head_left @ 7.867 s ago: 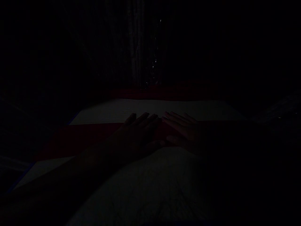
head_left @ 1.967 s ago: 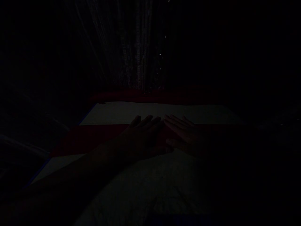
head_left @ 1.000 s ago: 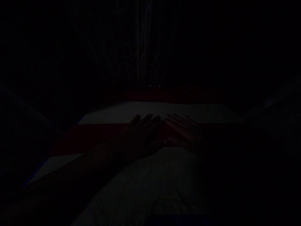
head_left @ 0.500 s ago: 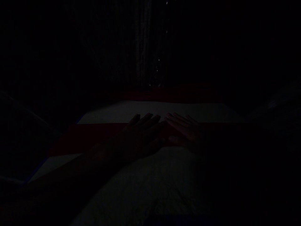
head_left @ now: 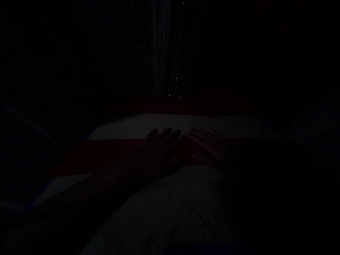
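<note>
The scene is very dark. My left hand (head_left: pixel 159 152) lies flat, fingers stretched forward, on a red band (head_left: pixel 92 156) that crosses a pale cloth-like surface (head_left: pixel 170 209). My right hand (head_left: pixel 211 148) lies flat beside it, fingers extended and together, fingertips almost meeting those of the left. Neither hand holds anything. Both forearms reach in from the near side, the right one lost in shadow.
A second red band (head_left: pixel 196 106) runs across the far edge of the pale surface. Behind it hang dim vertical folds like a curtain (head_left: pixel 159 53), with a few glinting specks. A thin blue edge (head_left: pixel 39 196) shows at the left. Everything else is black.
Both hands stay flat on the red band in nearly the same place. Only the view shifts slightly and the glints behind move.
</note>
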Available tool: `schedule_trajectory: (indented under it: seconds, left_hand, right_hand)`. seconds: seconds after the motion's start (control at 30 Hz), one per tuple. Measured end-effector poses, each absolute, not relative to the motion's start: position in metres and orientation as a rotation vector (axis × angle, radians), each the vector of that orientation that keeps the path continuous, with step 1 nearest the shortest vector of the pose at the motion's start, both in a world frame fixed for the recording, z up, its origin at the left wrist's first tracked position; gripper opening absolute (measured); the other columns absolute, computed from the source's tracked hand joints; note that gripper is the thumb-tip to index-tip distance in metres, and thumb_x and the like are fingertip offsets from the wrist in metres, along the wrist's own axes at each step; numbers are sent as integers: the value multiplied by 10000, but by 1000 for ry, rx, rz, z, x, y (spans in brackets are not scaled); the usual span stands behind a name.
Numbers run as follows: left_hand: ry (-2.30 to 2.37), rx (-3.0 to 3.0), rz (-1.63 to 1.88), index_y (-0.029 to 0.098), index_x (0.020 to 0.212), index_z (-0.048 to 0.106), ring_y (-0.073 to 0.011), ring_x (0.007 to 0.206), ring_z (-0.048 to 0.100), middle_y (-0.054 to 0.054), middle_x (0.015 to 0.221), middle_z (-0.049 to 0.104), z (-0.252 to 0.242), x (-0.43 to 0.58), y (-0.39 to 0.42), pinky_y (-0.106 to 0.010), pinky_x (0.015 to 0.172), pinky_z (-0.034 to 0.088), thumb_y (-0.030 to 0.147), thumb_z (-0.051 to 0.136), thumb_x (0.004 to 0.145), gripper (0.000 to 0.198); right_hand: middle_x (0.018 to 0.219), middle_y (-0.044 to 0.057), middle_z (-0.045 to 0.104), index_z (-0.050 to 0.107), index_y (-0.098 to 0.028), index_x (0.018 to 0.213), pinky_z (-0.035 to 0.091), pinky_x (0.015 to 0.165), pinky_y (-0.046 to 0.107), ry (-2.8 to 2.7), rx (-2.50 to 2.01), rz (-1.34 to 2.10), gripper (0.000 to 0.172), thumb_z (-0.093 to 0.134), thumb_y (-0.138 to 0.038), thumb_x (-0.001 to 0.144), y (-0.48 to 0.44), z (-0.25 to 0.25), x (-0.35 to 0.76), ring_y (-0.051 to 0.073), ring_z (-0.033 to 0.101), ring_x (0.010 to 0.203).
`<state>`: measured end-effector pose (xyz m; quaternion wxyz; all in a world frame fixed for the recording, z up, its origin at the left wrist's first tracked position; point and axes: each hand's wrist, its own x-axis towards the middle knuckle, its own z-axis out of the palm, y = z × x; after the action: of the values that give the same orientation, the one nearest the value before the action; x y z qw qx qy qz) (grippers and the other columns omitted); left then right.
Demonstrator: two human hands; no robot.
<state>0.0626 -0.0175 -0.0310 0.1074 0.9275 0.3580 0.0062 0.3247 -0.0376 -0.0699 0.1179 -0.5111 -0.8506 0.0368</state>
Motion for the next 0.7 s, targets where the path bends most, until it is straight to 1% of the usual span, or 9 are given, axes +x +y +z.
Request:
schedule_trajectory:
  seconds: [0.1, 0.2, 0.3, 0.43, 0.57, 0.7]
  left_hand:
    - [1062, 2744, 79, 318, 1660, 161, -302, 1584, 106, -26, 1707, 132, -32, 63, -17, -619, 1253, 102, 609, 219, 1081, 651]
    - [1097, 2721, 83, 333, 1649, 215, -295, 1584, 115, -5, 1706, 150, -30, 62, -16, -612, 1253, 113, 567, 229, 1093, 604]
    - [1158, 2684, 58, 332, 1629, 288, -309, 1579, 139, 0, 1703, 177, -25, 62, -16, -629, 1243, 134, 524, 251, 1098, 565]
    - [1202, 2696, 52, 325, 1624, 306, -336, 1566, 187, -22, 1698, 208, -23, 59, -13, -650, 1226, 176, 468, 324, 1088, 555]
    - [1244, 2709, 63, 347, 1606, 345, -356, 1551, 230, -12, 1686, 259, -24, 57, -7, -659, 1213, 223, 467, 363, 1079, 542]
    - [1298, 2729, 69, 354, 1589, 382, -380, 1531, 275, -16, 1666, 309, -19, 59, -2, -689, 1184, 257, 496, 395, 1074, 534]
  right_hand:
    - [1654, 51, 324, 377, -275, 1585, 187, 1257, 612, -2484, -1515, 125, 696, 330, -659, 1006, -37, -70, 325, 287, 263, 1545]
    - [1656, 48, 321, 374, -285, 1586, 192, 1255, 611, -2480, -1513, 125, 686, 331, -653, 1009, -38, -69, 324, 284, 259, 1547]
    - [1656, 40, 321, 368, -288, 1588, 187, 1257, 606, -2479, -1522, 133, 675, 331, -642, 1014, -38, -68, 322, 276, 269, 1545]
    - [1660, 41, 310, 367, -282, 1588, 183, 1253, 625, -2487, -1540, 154, 690, 346, -650, 1005, -35, -69, 323, 286, 264, 1546]
    - [1658, 33, 314, 380, -276, 1580, 183, 1254, 622, -2477, -1533, 142, 699, 322, -669, 1005, -34, -71, 324, 275, 265, 1546]
    - [1661, 26, 306, 363, -302, 1588, 168, 1262, 611, -2476, -1535, 170, 691, 315, -676, 1009, -35, -70, 326, 271, 254, 1549]
